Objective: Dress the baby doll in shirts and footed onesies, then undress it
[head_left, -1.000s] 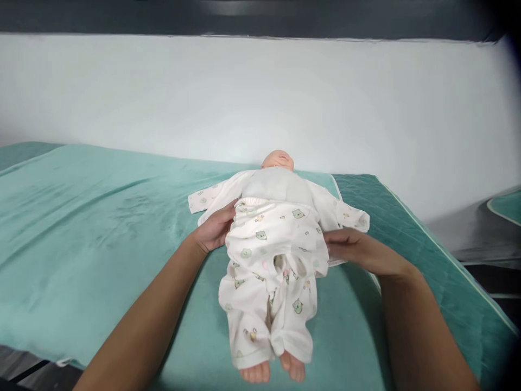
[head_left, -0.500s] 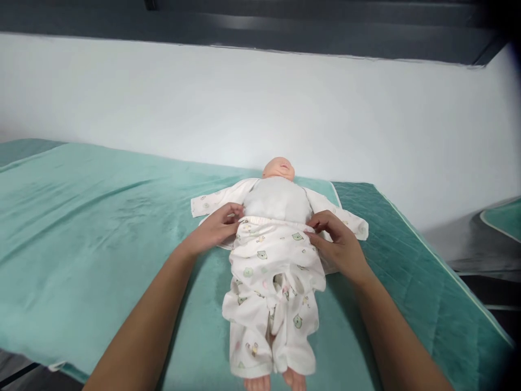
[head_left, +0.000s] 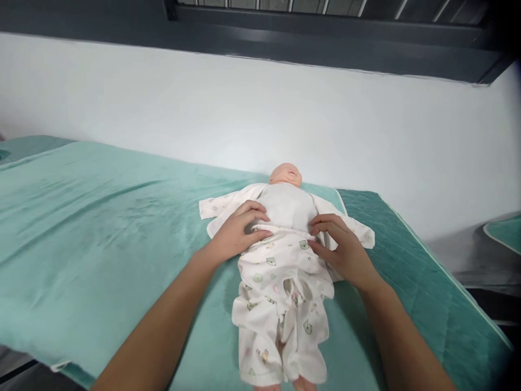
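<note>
In the head view, our left hand [head_left: 236, 233] spreads at the waistband [head_left: 291, 232], thumb and fingers apart; whether our right hand [head_left: 345, 248] pinches it, we cannot tell. The printed trousers [head_left: 283, 266] cover the legs of the doll [head_left: 285, 205] on the green sheet [head_left: 122, 244]; we should ease both sides evenly.

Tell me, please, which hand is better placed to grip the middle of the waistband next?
Probably the left hand: its thumb reaches over the front of the waistband; the right hand is near its side.
</note>
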`<state>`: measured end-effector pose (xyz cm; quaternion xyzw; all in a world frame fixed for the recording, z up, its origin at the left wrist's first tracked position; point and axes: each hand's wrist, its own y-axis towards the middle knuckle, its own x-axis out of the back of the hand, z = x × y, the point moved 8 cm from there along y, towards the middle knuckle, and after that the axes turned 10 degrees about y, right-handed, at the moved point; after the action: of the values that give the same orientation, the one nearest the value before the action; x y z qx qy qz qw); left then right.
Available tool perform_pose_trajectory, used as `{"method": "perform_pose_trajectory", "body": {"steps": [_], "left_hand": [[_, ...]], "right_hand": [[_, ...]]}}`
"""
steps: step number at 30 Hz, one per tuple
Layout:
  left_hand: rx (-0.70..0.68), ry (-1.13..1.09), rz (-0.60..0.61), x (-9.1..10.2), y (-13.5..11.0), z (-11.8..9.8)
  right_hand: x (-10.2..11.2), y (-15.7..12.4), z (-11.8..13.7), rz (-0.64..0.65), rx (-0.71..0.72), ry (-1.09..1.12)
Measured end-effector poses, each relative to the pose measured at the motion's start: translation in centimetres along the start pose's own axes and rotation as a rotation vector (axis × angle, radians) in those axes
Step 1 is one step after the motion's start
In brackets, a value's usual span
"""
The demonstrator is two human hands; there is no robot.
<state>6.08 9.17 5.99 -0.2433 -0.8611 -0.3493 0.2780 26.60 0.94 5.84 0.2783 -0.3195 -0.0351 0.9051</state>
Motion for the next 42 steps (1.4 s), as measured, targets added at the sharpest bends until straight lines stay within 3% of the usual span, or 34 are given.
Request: {"method": "perform_pose_trajectory", "body": {"steps": [7,11,14,18,23,30,33,37,42], "left_hand": [[-0.009,0.006,0.175,-0.4,1.5,-0.4],[0.076,-0.005,0.163,-0.1,3.6,1.0],[0.251,-0.189,0.128,-0.6,5.1,3.8],[0.396,-0.405,0.078,-2.2,5.4,6.4],[0.377,-0.355,-0.074,-1.6,4.4,6.4],[0.399,-0.372,-0.223,-0.3,4.1,7.4],[0.421,-0.359,-0.262,-0.2,3.9,8.3],[0.468,-0.291,-0.243,-0.4,3.6,9.2],[0.462,-0.166,-0.014,-1.5,3.6,9.2]], "right_hand": [[-0.6,0.9,-0.7,-0.008,-0.145,0.031],[0.0,2.3,-2.5,-0.080,-0.292,0.074],[0.2,3.2,-4.9,-0.168,-0.469,0.360],[-1.3,2.7,-7.7,-0.274,-0.689,0.879],[-1.9,1.9,-7.9,-0.314,-0.670,1.095],[-0.2,1.3,-8.3,-0.468,-0.639,1.132],[0.3,1.1,-8.8,-0.477,-0.630,1.124],[0.2,1.0,-9.5,-0.435,-0.647,1.080],[-1.1,0.8,-9.5,-0.439,-0.681,0.982]]}}
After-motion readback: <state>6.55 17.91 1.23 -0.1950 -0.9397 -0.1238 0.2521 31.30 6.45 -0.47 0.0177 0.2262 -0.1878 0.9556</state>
